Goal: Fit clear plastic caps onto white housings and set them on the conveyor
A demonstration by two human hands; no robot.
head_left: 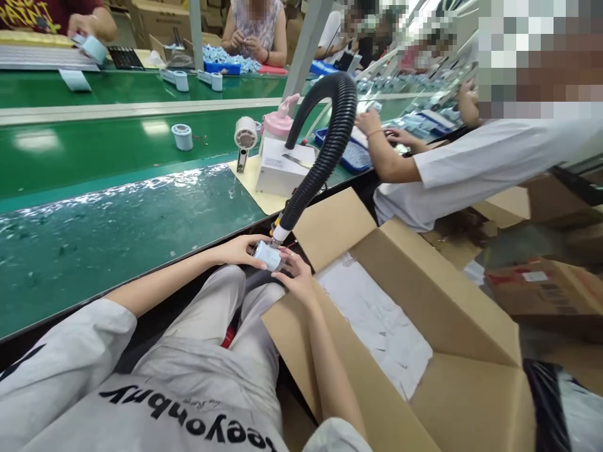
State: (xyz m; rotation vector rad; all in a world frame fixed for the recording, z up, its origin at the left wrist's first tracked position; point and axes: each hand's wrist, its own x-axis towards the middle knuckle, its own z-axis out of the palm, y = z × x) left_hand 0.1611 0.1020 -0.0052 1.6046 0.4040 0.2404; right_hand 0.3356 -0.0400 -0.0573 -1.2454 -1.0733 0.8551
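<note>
A light blue cylindrical part is held between both my hands just above my lap, beside the bench edge. My left hand grips its left side, with fingers wrapped around it. On its right side, my right hand closes its fingers on the same part. The tip of a black corrugated hose ends in a white and metal nozzle right at the top of the part. Thin red wire shows near my right fingers.
An open cardboard box with white sheets inside stands at my right. On the green bench are a white box, a small fan, a pink-lidded bottle and a blue cylinder. A co-worker's arm reaches in at right.
</note>
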